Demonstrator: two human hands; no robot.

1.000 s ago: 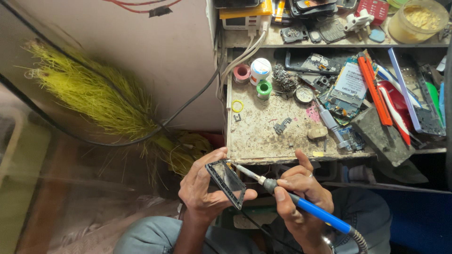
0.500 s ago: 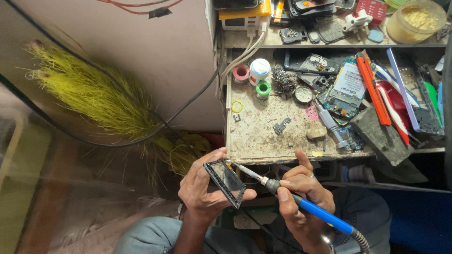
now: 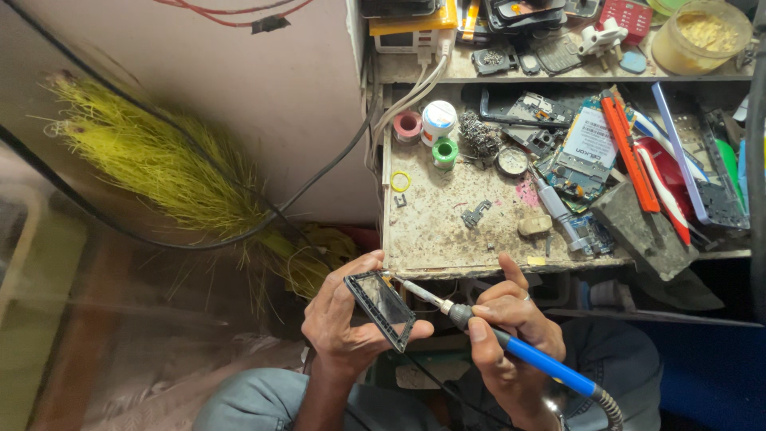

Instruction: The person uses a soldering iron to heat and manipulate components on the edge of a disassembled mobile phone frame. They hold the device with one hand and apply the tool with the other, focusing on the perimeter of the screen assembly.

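Observation:
My left hand (image 3: 345, 323) holds a small dark rectangular phone part (image 3: 381, 310), tilted, just below the front edge of the workbench (image 3: 447, 231). My right hand (image 3: 511, 335) grips a soldering iron with a blue handle (image 3: 542, 363). Its metal tip (image 3: 396, 280) touches the upper right corner of the phone part. The iron's cord runs off at the bottom right.
The bench carries solder spools (image 3: 437, 124), a tangle of wire wool (image 3: 479, 136), circuit boards (image 3: 582, 156), red and blue tools (image 3: 630, 152) and small screws. A shelf above holds phone parts and a yellow tub (image 3: 700, 36). A yellow-green broom (image 3: 167, 172) leans at the left.
Both hands have stayed in almost the same place. The soldering tip remains at the corner of the phone part.

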